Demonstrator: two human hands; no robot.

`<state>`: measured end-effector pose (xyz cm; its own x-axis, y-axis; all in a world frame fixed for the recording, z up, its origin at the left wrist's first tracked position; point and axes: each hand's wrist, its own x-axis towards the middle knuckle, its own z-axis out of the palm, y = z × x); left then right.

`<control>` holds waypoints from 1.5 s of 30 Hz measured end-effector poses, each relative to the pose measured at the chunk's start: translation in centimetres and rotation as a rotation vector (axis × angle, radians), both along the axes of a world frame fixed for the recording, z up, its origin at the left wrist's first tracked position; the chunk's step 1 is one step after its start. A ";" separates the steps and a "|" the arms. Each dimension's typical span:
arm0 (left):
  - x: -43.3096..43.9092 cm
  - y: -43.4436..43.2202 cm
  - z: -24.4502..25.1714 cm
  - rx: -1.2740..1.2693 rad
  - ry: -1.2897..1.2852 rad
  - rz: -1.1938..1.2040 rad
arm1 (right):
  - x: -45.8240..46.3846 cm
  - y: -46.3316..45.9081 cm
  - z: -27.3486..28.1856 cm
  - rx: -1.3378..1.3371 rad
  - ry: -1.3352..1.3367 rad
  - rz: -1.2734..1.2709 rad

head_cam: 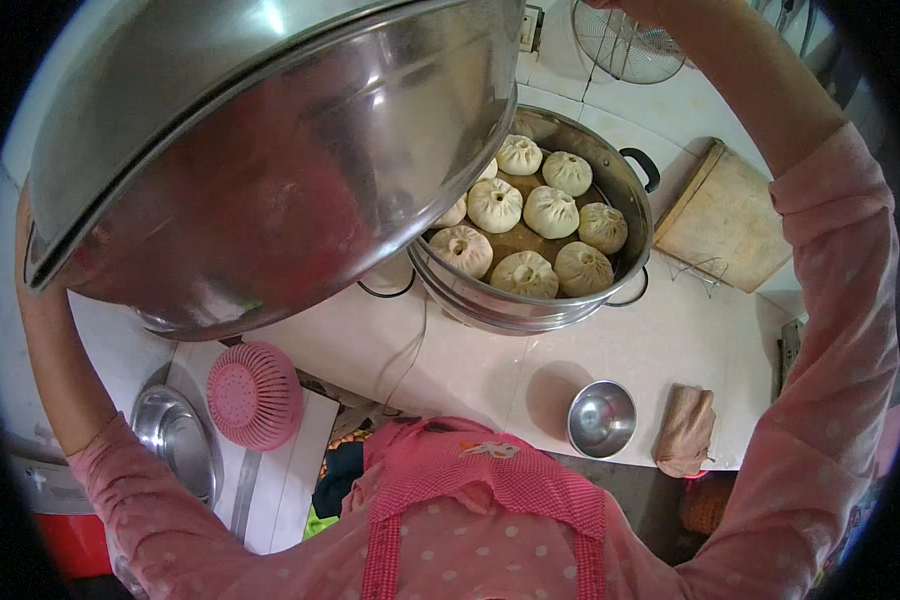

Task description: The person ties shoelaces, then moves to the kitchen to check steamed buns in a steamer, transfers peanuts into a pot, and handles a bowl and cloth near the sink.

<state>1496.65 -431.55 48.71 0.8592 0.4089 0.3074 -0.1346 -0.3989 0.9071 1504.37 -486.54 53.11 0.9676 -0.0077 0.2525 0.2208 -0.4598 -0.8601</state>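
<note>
A large stainless-steel vessel (270,172), a lid or a steamer tier, is raised and tilted across the upper left, close to the camera. My left hand (24,232) grips its left end, with the fingers hidden behind the metal. At the top edge, my right hand (636,9) is mostly cut off, so its grip cannot be seen. Below and to the right of the raised vessel stands a round steel steamer (517,311) with black handles. Several pleated buns (551,212) sit apart on its brown liner; the vessel covers those at the left.
On the pale counter (465,375) are a small steel bowl (601,420) and a folded brown cloth (685,431). A wooden cutting board (724,217) leans against the tiled wall, below a fan (630,41). Leftward are a pink plastic basket (255,395) and a steel basin (176,442).
</note>
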 end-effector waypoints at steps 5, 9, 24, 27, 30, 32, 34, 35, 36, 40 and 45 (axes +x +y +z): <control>2.2 -2.1 0.2 0.008 0.009 -0.047 | 0.3 -1.2 -0.1 -0.047 -0.027 -0.035; 3.6 -3.4 0.4 0.016 0.005 -0.081 | -0.2 -1.7 -0.1 0.002 -0.009 -0.076; 9.0 -9.6 2.5 0.089 -0.007 -0.226 | -1.2 -6.0 0.0 -0.009 -0.008 -0.248; 9.8 -11.1 2.9 0.099 -0.009 -0.256 | -1.7 -7.3 -0.2 0.035 -0.004 -0.155; 10.7 -12.9 3.2 0.103 -0.009 -0.296 | -2.2 -8.6 -0.5 0.016 0.042 -0.233; 11.4 -14.3 3.3 0.102 -0.010 -0.324 | -2.8 -9.4 -0.8 -0.030 0.078 -0.298; 12.2 -15.8 3.2 0.096 -0.007 -0.361 | -3.4 -10.4 -1.3 -0.067 0.116 -0.299; 12.7 -16.5 3.1 0.090 -0.005 -0.380 | -3.6 -11.0 -1.7 -0.055 0.111 -0.327; 13.2 -17.2 3.0 0.079 -0.004 -0.401 | -3.8 -11.7 -2.1 -0.042 0.105 -0.355; 16.0 -18.3 1.8 -0.051 0.007 -0.531 | -3.9 -16.0 -4.1 -0.111 0.039 -0.325; 20.9 -18.7 0.0 -0.179 0.051 -0.736 | -4.2 -20.5 -5.8 -0.160 -0.023 -0.247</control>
<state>1517.55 -450.21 48.74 0.9410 -0.2352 0.2433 -0.2658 -0.0688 0.9616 1500.20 -507.06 47.36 0.9353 -0.2008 0.2912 0.1036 -0.6317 -0.7682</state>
